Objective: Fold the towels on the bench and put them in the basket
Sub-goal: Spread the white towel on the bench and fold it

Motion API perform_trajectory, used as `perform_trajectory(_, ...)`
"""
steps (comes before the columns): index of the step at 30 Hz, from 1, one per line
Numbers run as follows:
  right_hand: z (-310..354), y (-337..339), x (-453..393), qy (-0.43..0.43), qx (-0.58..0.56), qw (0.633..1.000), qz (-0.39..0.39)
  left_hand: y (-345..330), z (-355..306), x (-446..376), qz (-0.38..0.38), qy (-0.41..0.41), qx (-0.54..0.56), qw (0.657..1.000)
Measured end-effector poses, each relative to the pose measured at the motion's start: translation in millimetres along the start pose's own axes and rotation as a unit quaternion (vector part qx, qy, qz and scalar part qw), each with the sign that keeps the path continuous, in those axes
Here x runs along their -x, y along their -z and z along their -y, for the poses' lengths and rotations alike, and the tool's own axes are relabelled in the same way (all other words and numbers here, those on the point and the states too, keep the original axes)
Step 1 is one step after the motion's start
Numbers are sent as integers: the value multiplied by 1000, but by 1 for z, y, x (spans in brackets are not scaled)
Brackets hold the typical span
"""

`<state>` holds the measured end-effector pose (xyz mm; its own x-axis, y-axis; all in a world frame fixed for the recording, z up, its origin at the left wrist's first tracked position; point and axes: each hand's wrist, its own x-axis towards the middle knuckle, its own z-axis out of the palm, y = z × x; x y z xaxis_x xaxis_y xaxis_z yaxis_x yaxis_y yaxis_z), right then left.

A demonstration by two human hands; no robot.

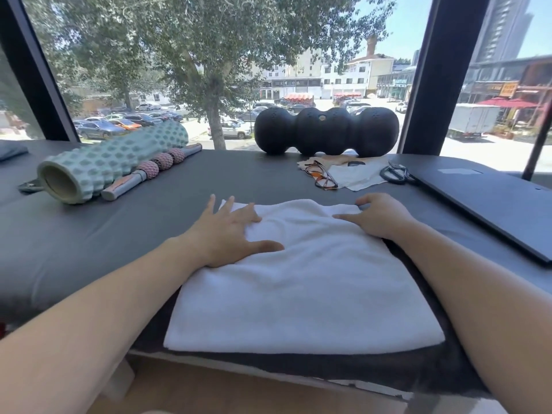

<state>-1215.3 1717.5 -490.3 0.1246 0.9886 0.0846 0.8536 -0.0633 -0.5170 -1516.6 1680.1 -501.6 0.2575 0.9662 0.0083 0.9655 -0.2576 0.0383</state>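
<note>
A white towel (301,282) lies flat on the dark padded bench (89,234), folded into a rough rectangle, with a dark towel or layer under it showing at the near edge (298,366). My left hand (227,234) rests flat on the towel's far left corner with fingers spread. My right hand (379,216) presses on the far right corner, fingers lightly bent over the edge. No basket is in view.
A pale green foam roller (113,162) and a pink massage stick (155,168) lie at the far left. A black peanut roller (325,130) stands by the window. Glasses (322,176), cloths, scissors (394,173) and a closed laptop (484,201) lie at the right.
</note>
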Motion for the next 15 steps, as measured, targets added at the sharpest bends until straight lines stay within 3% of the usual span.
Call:
perform_trajectory(4, 15, 7, 6, -21, 83, 995, 52, 8, -10, 20, 13, 67, -54, 996)
perform_trajectory(7, 23, 19, 7, -78, 24, 993, 82, -3, -13, 40, 14, 95, -44, 994)
perform_trajectory(10, 17, 11, 4, -101, -70, 992, 4, -15, -12, 53, -7, 114, 9, 993)
perform_trajectory(13, 15, -5, 4, -113, 33, 989, -87, -17, -13, 54, -15, 113, 11, 993)
perform_trajectory(15, 18, -4, 2, -119, 44, 989, -80, -15, -11, 53, -9, 113, 10, 993)
